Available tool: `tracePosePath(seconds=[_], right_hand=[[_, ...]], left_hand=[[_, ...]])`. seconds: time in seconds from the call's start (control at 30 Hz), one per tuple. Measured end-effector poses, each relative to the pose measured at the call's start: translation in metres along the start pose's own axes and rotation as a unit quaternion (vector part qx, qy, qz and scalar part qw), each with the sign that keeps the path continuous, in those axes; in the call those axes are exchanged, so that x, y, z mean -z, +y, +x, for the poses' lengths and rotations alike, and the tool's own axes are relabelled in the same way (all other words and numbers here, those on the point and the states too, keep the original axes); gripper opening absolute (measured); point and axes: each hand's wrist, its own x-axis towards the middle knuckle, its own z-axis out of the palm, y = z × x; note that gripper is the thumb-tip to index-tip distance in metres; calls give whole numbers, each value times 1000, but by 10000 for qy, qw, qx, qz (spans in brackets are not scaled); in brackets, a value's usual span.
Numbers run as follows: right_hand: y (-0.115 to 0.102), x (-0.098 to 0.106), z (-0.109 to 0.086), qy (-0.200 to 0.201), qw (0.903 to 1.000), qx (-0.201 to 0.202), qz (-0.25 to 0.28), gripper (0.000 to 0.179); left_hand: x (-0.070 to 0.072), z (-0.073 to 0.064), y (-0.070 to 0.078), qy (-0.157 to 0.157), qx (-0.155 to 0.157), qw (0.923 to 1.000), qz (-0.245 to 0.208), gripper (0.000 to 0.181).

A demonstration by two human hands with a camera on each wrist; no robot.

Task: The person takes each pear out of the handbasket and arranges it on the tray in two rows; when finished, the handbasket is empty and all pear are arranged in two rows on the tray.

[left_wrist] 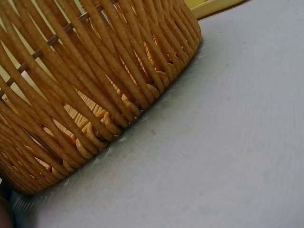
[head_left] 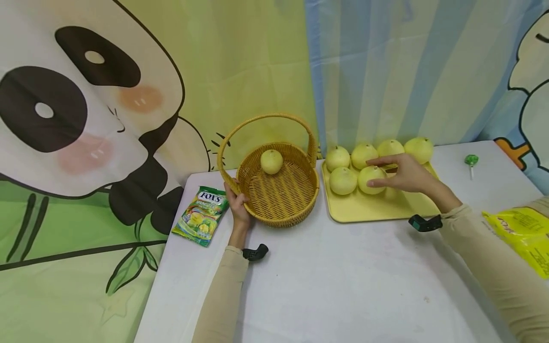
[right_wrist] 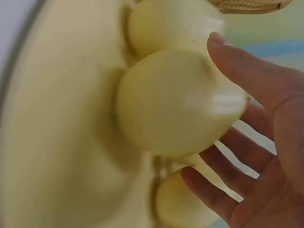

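My left hand [head_left: 239, 207] grips the left side of a brown wicker basket [head_left: 280, 195], close to the foot of its arched handle. Inside lies one pale yellow-green round pear [head_left: 271, 162], toward the back. Basket weave [left_wrist: 95, 71] fills much of the left wrist view, where the hand is mostly hidden. Over a yellow tray [head_left: 360, 210], my right hand [head_left: 403, 177] reaches round a front-row pear [head_left: 368, 181], thumb on the near side and fingers beyond. In the right wrist view, the spread fingers and thumb stand around this pear [right_wrist: 171, 104], which still sits on the tray.
Several more pears [head_left: 364, 155] crowd the back and left of the tray. A green candy packet [head_left: 200, 216] lies left of the basket. At right are a green lollipop [head_left: 471, 160] and a yellow packet [head_left: 521, 228] by the right sleeve. A printed curtain [head_left: 257, 62] hangs behind the table.
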Motion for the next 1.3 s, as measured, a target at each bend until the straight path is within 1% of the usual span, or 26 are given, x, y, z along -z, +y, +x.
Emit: tracePosePath(seconds=[0.1,0.17,0.23,0.27,0.33,0.4,0.53,0.63,0.73,0.8,0.87,1.03,1.17,1.3], right_hand=[[-16,7,2,275,9990,365,-16,54],[-30,10,5,438,9977,522,22,48],[-45,12,8,481,9971,576,148,42],[-53,11,10,435,9971,586,222,41],[-68,10,15,175,9974,529,455,41],[-82,6,21,-179,9954,512,791,41],[-109,-8,33,-960,9839,662,1356,46],[-128,-23,45,-1335,9768,936,1390,54],[-144,-38,58,-1635,9710,1091,1363,63],[-152,-49,67,-1802,9679,1045,1408,69],[-157,-59,77,-1868,9676,890,1448,75],[-161,-81,101,-1688,9764,567,1223,91],[-161,-96,119,-1553,9787,365,1291,94],[-166,-109,134,-1518,9734,86,1714,91]], left_hand=[[-1,0,0,24,38,10000,5,48],[-1,0,0,39,38,10000,-4,47],[-1,0,0,36,9,10000,16,46],[-1,0,0,40,5,10000,22,46],[-1,0,-1,45,-17,10000,29,46],[0,0,-1,51,-9,10000,62,46],[1,0,-2,82,48,9998,170,46],[1,0,-1,97,53,9997,232,47],[1,0,-1,97,1,9999,94,47],[0,0,-2,115,-34,9999,-43,47],[0,-1,-2,119,-68,9998,-166,47],[-2,0,-3,9,-61,9997,-241,47],[-1,1,-4,3,-32,9997,-223,50],[0,1,-4,63,-83,9999,-122,49]])
